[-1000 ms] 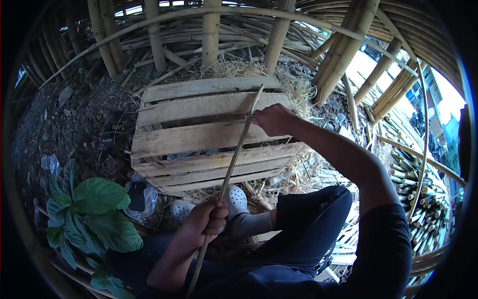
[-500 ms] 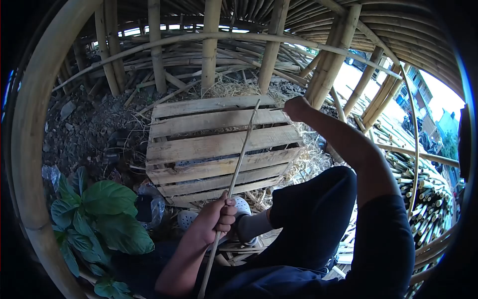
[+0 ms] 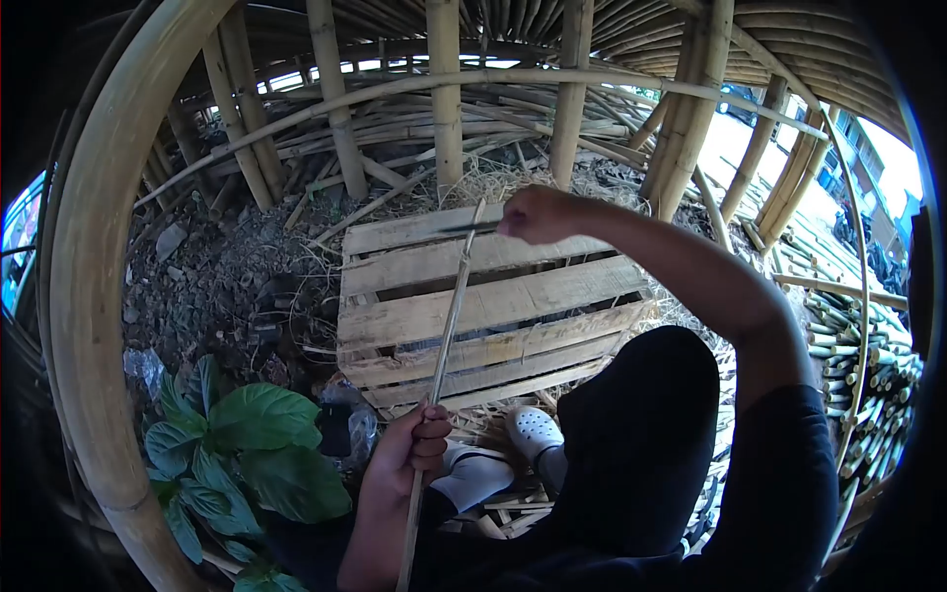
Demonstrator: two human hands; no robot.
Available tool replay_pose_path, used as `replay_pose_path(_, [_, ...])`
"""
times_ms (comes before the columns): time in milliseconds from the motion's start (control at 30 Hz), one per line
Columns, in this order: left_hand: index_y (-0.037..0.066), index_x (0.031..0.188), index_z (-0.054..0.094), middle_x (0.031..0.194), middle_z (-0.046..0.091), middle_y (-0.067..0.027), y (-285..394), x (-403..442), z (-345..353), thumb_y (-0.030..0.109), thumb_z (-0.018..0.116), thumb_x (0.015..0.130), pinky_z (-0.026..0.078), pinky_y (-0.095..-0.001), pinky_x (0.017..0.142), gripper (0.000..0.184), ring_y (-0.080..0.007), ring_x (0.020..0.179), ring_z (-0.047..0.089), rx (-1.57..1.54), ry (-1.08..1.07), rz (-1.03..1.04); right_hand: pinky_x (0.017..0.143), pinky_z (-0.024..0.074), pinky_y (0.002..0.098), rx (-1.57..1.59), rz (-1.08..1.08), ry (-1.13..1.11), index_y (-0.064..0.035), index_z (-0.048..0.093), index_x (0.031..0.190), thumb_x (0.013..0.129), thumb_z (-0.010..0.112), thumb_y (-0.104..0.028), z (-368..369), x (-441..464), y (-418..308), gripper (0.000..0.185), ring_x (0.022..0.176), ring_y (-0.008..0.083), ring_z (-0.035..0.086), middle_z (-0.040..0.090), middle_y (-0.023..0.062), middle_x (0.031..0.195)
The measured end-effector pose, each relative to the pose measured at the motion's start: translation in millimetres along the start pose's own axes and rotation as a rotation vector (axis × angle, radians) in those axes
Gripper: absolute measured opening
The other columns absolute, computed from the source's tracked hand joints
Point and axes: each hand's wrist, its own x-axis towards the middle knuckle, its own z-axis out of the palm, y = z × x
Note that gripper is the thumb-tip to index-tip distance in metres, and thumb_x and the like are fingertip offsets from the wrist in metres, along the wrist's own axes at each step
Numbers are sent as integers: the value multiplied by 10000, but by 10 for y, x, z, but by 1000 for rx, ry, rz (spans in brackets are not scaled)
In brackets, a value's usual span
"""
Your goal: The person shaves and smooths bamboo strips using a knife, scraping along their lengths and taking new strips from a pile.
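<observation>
My left hand (image 3: 414, 446) is closed round a long, thin bamboo stick (image 3: 452, 314), which slants up and away from my lap. My right hand (image 3: 541, 215) is closed on a knife (image 3: 462, 229), its handle hidden in the fist. The narrow dark blade lies across the stick just below its far tip and seems to touch it. Under the stick's upper half is a low slatted wooden crate (image 3: 493, 296).
Bamboo posts (image 3: 447, 109) and a cross rail stand behind the crate. A leafy plant (image 3: 266, 429) grows at lower left, beside clear plastic (image 3: 360, 424). Cut bamboo poles (image 3: 868, 395) are stacked on the right. A white clog (image 3: 534, 430) shows below the crate.
My right hand has swung left to the stick's upper end, and the knife blade now shows across it. My left hand keeps its grip. The whole view has shifted slightly.
</observation>
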Motion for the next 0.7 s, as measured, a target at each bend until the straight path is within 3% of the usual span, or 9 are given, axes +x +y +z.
replay_pose_path(133, [134,855,455,606,288,81,79,-44,1,275,390,1012,168,-186,323,221,-11,423,215,-179,-73,43,721,509,464,-254,38,-18,-22,646,732,970,345,-426,665,107,-502,557,722,364,644,643,199,710])
replay_pose_path(200, [130,855,455,607,289,77,39,-116,62,276,392,1012,171,-185,325,223,-14,425,218,-207,-59,67,723,509,470,-191,-146,1,-26,639,704,973,344,-379,903,190,-516,533,709,374,638,640,208,710])
replay_pose_path(233, [129,854,455,606,289,74,-20,-158,115,281,388,1014,170,-184,323,230,-16,425,217,-228,-42,96,687,515,470,-182,-247,66,-31,622,655,959,381,-349,1005,298,-414,502,648,381,626,632,189,662])
replay_pose_path(333, [126,853,453,606,287,70,73,-219,84,293,379,1018,165,-184,319,247,-17,422,208,-306,21,164,632,518,471,-192,-249,241,-48,609,616,938,424,-317,1221,597,-201,458,584,373,614,621,164,608])
replay_pose_path(367, [124,853,452,605,285,68,126,-234,57,301,375,1021,160,-184,316,256,-17,418,199,-357,45,196,514,495,444,-219,-282,392,-59,556,526,870,506,-220,1351,574,-252,383,481,329,581,578,149,538])
replay_pose_path(467, [150,862,440,614,270,76,189,-312,-9,353,397,1018,157,-186,310,260,-20,416,194,-329,51,211,506,493,444,-136,-389,305,-57,543,525,873,509,-231,1504,517,-352,391,470,324,576,569,142,523])
replay_pose_path(500, [150,862,440,614,270,76,191,-315,-18,353,397,1018,157,-186,310,260,-20,416,194,-333,66,207,554,516,428,-227,-332,291,-75,581,578,923,458,-320,1457,610,-309,441,539,313,621,622,131,590])
replay_pose_path(633, [146,853,433,613,263,72,153,-267,-20,362,384,1021,154,-189,307,278,-21,411,180,-352,70,159,563,520,425,-194,-240,225,-71,584,585,920,459,-318,1277,570,-488,434,549,315,624,628,118,603])
replay_pose_path(700, [130,849,432,597,280,65,128,-239,16,321,379,1024,152,-185,297,265,-16,394,191,-357,78,137,560,520,423,-175,-377,136,-79,595,602,915,461,-310,1381,530,-646,411,563,312,630,630,110,609])
